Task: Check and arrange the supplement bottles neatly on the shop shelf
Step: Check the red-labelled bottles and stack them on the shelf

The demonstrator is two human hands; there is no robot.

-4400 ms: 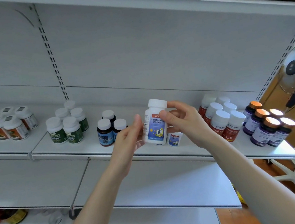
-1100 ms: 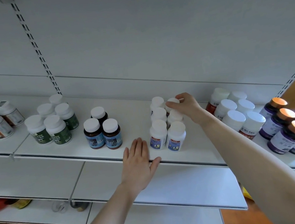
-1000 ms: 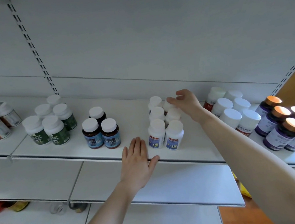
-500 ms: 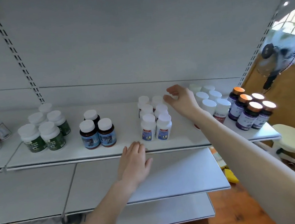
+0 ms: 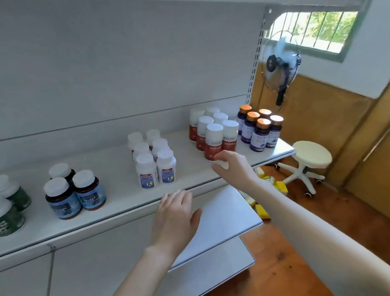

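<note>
Our left hand [image 5: 175,219] lies flat, fingers straight, at the shelf [image 5: 119,181] edge; our right hand [image 5: 235,167] grips the red-label bottle [image 5: 214,140] at its base.

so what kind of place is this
Most likely a small shop, perhaps a pharmacy: a white metal display shelf on a slotted upright, holding orange-capped bottles and red-label bottles grouped by kind, labels facing out.

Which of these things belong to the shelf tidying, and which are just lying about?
Job: red-labelled white bottles, front one gripped by right hand; blue-labelled white bottles; orange-capped purple bottles; white metal shelf.
Lying about: round cream stool; black standing fan; yellow packets on floor.
</note>
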